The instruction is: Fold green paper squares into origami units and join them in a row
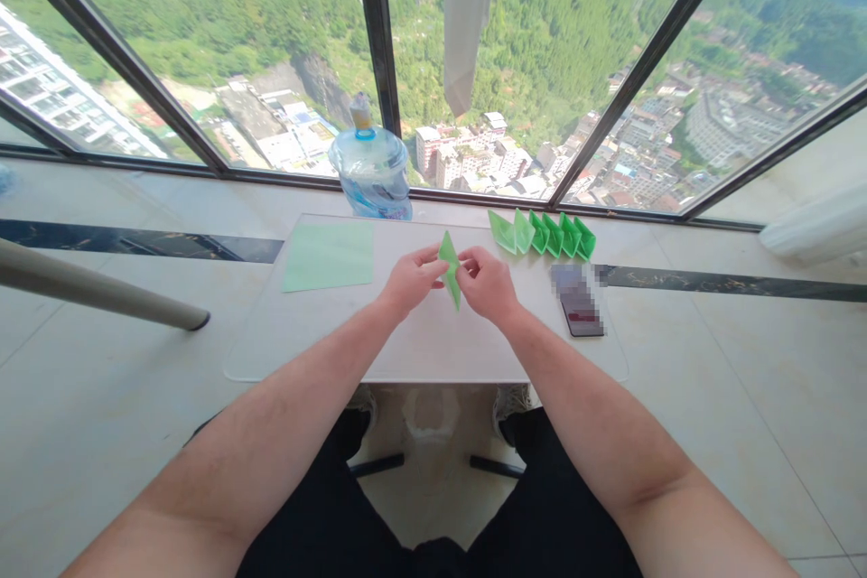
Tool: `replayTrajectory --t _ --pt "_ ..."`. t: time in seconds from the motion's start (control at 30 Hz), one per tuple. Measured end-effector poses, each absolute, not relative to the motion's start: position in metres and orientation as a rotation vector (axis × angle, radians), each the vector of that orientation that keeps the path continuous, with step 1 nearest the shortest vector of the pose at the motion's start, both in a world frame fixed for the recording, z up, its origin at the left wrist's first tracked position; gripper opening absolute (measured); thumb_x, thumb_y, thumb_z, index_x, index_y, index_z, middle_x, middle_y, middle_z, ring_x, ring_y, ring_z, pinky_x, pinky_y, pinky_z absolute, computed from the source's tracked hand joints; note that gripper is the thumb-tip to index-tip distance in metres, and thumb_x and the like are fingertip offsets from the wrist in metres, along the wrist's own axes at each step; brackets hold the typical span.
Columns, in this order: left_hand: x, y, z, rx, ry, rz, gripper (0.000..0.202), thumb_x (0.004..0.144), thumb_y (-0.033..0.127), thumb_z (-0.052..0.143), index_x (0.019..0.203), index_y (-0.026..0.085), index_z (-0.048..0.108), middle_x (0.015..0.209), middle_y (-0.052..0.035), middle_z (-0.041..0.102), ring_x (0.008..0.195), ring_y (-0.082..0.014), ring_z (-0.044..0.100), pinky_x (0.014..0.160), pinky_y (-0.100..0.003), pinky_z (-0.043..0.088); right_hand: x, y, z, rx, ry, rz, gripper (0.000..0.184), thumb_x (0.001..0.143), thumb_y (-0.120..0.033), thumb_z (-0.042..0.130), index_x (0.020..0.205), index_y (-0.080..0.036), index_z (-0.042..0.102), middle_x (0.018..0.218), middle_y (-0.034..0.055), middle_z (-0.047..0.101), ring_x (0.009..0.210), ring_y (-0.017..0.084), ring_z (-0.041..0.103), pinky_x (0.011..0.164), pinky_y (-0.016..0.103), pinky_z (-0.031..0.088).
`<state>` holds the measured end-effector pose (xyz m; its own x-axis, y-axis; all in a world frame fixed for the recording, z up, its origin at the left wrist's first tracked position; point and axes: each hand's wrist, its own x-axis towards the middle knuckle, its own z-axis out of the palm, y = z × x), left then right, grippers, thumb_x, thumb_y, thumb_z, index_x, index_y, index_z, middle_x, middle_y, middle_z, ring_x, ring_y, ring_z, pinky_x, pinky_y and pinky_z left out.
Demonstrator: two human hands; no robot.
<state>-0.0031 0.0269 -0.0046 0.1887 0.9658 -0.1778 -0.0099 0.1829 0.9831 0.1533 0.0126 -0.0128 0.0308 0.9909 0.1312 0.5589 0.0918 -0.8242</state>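
Between my two hands is a folded piece of green paper (450, 266), a narrow upright diamond with pointed ends, held above the middle of the table. My left hand (414, 278) grips its left side, thumb in front and fingers behind. On the right side, my right hand (486, 282) pinches the paper with curled fingers. A row of several folded green paper boats (555, 236) stands at the table's back right, lighter ones at the left end. A stack or sheet of flat light green paper (329, 257) lies at the back left.
The white table (447, 352) stands before tall windows. A phone (581, 312), partly blurred out, lies on its right side. Behind the table is a large water bottle (371, 167). A grey pole (101, 284) reaches in from the left. My legs are below the front edge.
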Motion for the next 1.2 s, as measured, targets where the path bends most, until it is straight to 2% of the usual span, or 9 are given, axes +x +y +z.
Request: replayTrajectory --t 0.17,0.3,0.37,0.5,0.67,0.77,0.93,1.0,1.2 --pt "0.006 0.021 -0.014 1.301 1.091 0.958 0.057 0.073 0.028 0.063 0.13 0.023 0.067 0.105 -0.0034 0.076 0.103 -0.027 0.069 0.089 -0.04 0.056 0.149 0.007 -0.006 -1.76 -1.815 0.589 0.017 0.086 -0.037 0.056 0.095 -0.024 0.063 0.073 0.0009 0.071 0.069 0.019 0.065 0.062 0.027 0.039" --pt "0.01 0.017 -0.017 1.433 1.088 1.005 0.051 0.068 0.02 0.061 0.118 0.022 0.073 0.127 -0.0038 0.07 0.12 -0.0288 0.063 0.103 -0.039 0.049 0.149 0.006 -0.002 -1.875 -1.876 0.519 0.019 0.083 -0.036 0.059 0.098 -0.024 0.062 0.079 0.0044 0.073 0.075 0.023 0.067 0.062 0.028 0.037" --pt "0.011 0.015 -0.016 1.47 1.103 1.015 0.046 0.067 0.019 0.059 0.11 0.021 0.075 0.132 -0.0039 0.068 0.122 -0.0289 0.061 0.105 -0.038 0.047 0.149 0.006 -0.002 -1.908 -1.875 0.522 0.02 0.084 -0.036 0.059 0.1 -0.024 0.063 0.082 0.0054 0.073 0.077 0.024 0.067 0.063 0.028 0.038" --pt "0.012 0.013 -0.016 1.522 1.123 1.018 0.038 0.071 0.018 0.052 0.101 0.02 0.075 0.102 -0.001 0.075 0.102 -0.0235 0.067 0.094 -0.034 0.05 0.149 0.008 -0.004 -1.945 -1.824 0.531 0.021 0.089 -0.038 0.055 0.096 -0.022 0.066 0.081 0.0099 0.072 0.078 0.027 0.067 0.065 0.031 0.04" --pt "0.009 0.014 -0.021 1.597 1.232 1.017 0.028 0.072 0.016 0.049 0.082 0.019 0.075 0.075 0.0018 0.07 0.077 -0.0188 0.063 0.076 -0.028 0.049 0.15 0.008 -0.006 -1.839 -1.809 0.599 0.022 0.089 -0.031 0.054 0.101 -0.025 0.072 0.082 0.0089 0.074 0.08 0.027 0.068 0.07 0.033 0.044" --pt "0.007 0.016 -0.022 1.55 1.252 1.04 0.031 0.072 0.017 0.051 0.087 0.02 0.078 0.079 0.0019 0.073 0.08 -0.0196 0.065 0.08 -0.029 0.051 0.152 0.008 -0.008 -1.679 -1.806 0.647 0.031 0.089 -0.025 0.052 0.11 -0.029 0.074 0.097 0.005 0.077 0.091 0.025 0.069 0.079 0.033 0.048" --pt "0.005 0.019 -0.019 1.339 1.309 1.142 0.04 0.071 0.019 0.058 0.105 0.023 0.079 0.101 -0.0008 0.078 0.097 -0.0234 0.069 0.091 -0.034 0.052 0.155 0.013 -0.018 -1.394 -1.661 0.807 0.041 0.083 -0.02 0.054 0.118 -0.028 0.073 0.116 0.0011 0.075 0.104 0.021 0.068 0.094 0.033 0.05" --pt "0.004 0.02 -0.018 1.27 1.311 1.166 0.042 0.069 0.02 0.062 0.107 0.021 0.079 0.105 -0.0029 0.078 0.099 -0.0251 0.069 0.09 -0.035 0.053 0.156 0.016 -0.021 -1.346 -1.585 0.88 0.041 0.081 -0.02 0.056 0.117 -0.027 0.074 0.112 0.0011 0.076 0.098 0.02 0.068 0.091 0.033 0.052" --pt "0.001 0.024 -0.02 1.094 1.199 1.179 0.045 0.063 0.021 0.067 0.106 0.018 0.079 0.1 -0.0049 0.078 0.093 -0.0252 0.069 0.083 -0.035 0.054 0.156 0.018 -0.02 -1.325 -1.497 1.085 0.049 0.076 -0.025 0.057 0.123 -0.025 0.07 0.078 -0.003 0.07 0.062 0.012 0.057 0.062 0.026 0.053"
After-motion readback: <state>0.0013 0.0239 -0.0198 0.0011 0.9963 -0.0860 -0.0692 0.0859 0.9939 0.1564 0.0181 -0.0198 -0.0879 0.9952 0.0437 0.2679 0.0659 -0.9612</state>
